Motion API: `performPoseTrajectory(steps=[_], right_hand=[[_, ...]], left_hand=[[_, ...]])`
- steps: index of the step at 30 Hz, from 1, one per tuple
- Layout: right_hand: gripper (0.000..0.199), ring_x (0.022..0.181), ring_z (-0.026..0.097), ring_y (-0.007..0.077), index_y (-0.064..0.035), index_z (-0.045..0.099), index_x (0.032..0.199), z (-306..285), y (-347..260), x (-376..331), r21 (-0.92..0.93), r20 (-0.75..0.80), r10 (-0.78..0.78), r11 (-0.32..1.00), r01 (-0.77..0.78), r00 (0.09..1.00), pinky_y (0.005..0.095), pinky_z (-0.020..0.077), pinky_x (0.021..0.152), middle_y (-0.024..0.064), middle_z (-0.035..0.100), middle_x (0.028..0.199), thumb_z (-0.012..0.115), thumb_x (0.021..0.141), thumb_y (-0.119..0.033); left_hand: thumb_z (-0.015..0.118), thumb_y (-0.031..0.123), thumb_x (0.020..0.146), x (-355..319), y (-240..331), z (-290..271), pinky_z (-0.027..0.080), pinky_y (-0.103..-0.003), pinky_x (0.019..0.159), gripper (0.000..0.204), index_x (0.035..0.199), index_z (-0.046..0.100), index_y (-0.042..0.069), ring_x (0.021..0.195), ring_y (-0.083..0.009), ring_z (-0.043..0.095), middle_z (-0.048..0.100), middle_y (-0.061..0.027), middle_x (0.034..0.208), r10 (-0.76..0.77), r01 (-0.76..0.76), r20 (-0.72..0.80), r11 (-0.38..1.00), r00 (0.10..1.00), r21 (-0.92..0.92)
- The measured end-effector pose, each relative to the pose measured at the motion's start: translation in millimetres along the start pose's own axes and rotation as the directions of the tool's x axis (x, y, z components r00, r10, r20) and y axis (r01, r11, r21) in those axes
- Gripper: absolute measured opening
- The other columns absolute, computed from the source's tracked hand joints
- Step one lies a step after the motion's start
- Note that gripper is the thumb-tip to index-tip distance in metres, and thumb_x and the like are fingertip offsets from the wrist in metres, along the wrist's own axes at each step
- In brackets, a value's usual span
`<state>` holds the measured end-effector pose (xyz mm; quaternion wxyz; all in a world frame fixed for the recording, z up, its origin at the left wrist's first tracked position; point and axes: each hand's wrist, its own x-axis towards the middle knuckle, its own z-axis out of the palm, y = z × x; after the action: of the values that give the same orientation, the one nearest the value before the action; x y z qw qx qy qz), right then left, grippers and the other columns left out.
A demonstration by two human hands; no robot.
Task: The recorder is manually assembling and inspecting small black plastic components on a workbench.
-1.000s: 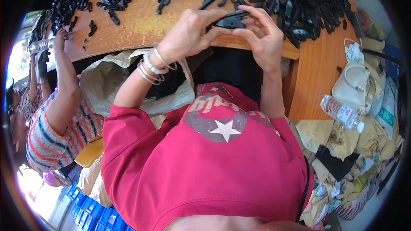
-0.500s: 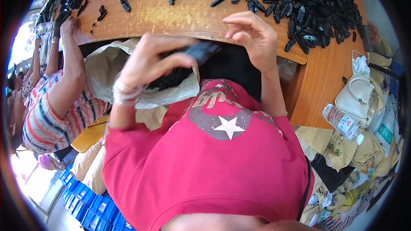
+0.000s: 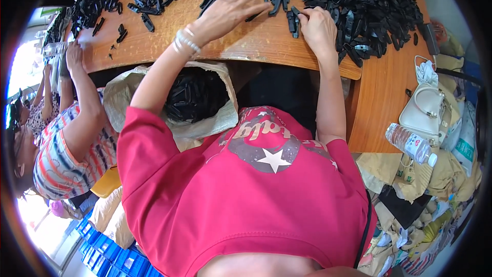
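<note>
My left hand (image 3: 229, 16) reaches over the table with its fingers stretched out flat, just above a black plastic piece (image 3: 251, 18) that it partly covers. Nothing shows in its grasp. To the right, my right hand (image 3: 319, 30) has thumb and forefinger closed at the edge of a small, long black plastic piece (image 3: 292, 23), by the near edge of the heap. That heap of black plastic pieces (image 3: 369, 5) spreads along the far side of the table. Below my left forearm, an open white woven sack (image 3: 228, 79) holds many similar black pieces (image 3: 192, 97).
The wooden table (image 3: 307, 54) curves across in front of me and extends down the right side. On its right part are a plastic bottle (image 3: 410, 142), a white handbag (image 3: 423, 115) and a face mask (image 3: 426, 73). A co-worker in a striped shirt (image 3: 66, 149) sits at left, near blue crates (image 3: 110, 251).
My left hand moved from above the sack up to the table and no longer holds the dark piece. My right hand moved forward from the table edge to a piece by the heap.
</note>
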<state>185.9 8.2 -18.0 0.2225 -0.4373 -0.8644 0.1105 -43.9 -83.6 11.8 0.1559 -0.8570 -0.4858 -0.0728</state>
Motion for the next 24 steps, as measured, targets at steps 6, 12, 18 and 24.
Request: performPoseTrajectory(steps=[6, 12, 18, 24], right_hand=[[0.022, 0.086, 0.058, 0.0301, -0.0005, 0.067, 0.085, -9, 5, -1, 0.098, 0.101, 0.066, 0.992, -0.076, 0.993, 0.0407, 0.0463, 0.079, 0.014, 0.062, 0.084, 0.064, 0.076, -0.02], [0.041, 0.059, 0.062, 0.0119, -0.0048, 0.053, 0.119, -42, -27, -17, 0.833, 0.072, 0.189, 0.529, -0.163, 0.979, 0.0239, 0.0516, 0.056, 0.0069, 0.063, 0.077, 0.064, 0.081, -0.005], [0.018, 0.075, 0.068, 0.0221, 0.0068, 0.057, 0.105, -54, -44, -34, 0.948, 0.216, -0.004, 0.239, -0.209, 0.976, 0.0266, 0.0566, 0.063, 0.0153, 0.065, 0.086, 0.051, 0.09, -0.001], [0.012, 0.07, 0.067, 0.0163, 0.0063, 0.057, 0.095, -45, -57, -41, 0.942, 0.03, 0.074, 0.332, -0.053, 0.997, 0.022, 0.0533, 0.059, 0.0133, 0.065, 0.083, 0.059, 0.085, 0.0]], left_hand=[[0.055, 0.009, 0.076, 11, 1, 8, 0.048, -0.029, 0.075, 0.024, 0.099, 0.057, 0.004, 0.088, -0.0207, 0.055, 0.052, -0.0068, 0.095, 0.176, -0.164, 0.078, 0.976, 0.981, -0.14], [0.07, 0.017, 0.079, 3, 23, -8, 0.048, -0.026, 0.063, 0.026, 0.091, 0.055, 0.0, 0.072, -0.0135, 0.062, 0.062, -0.0055, 0.081, -0.481, 0.471, 0.294, 0.303, 0.826, -0.828], [0.062, 0.019, 0.087, 22, 46, -44, 0.048, -0.02, 0.058, 0.025, 0.1, 0.06, -0.002, 0.066, -0.0105, 0.063, 0.065, -0.0064, 0.078, -0.472, 0.418, 0.458, -0.195, 0.753, -0.887], [0.061, 0.019, 0.088, 23, 52, -48, 0.049, -0.022, 0.055, 0.033, 0.11, 0.06, -0.006, 0.061, -0.011, 0.062, 0.065, -0.0075, 0.074, -0.454, 0.422, 0.483, -0.235, 0.749, -0.876]])
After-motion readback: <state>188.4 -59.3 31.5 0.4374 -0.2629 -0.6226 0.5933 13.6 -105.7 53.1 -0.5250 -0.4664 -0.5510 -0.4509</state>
